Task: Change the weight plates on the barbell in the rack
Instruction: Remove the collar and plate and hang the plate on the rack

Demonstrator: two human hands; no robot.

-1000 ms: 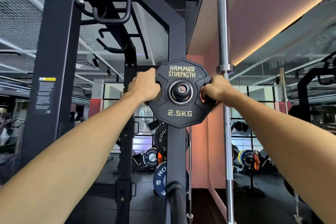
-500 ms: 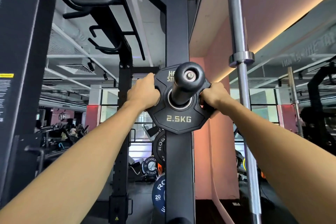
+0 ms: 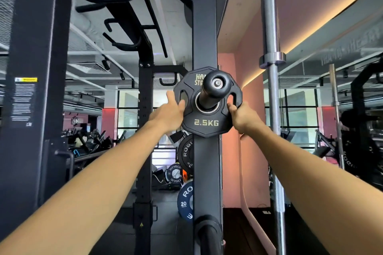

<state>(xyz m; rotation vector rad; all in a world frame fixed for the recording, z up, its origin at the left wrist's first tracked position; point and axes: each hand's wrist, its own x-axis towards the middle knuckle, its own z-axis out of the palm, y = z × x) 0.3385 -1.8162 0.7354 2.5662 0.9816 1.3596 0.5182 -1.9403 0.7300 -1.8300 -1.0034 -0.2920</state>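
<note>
The rack upright [image 3: 206, 27] stands behind the 2.5 kg plate [image 3: 206, 123], now slid well down the peg [image 3: 215, 89] — stowed, I'd judge. The right hand [image 3: 241, 117] still pinches its rim; the left hand [image 3: 171, 113] has let go, fingers loose against it.
</note>
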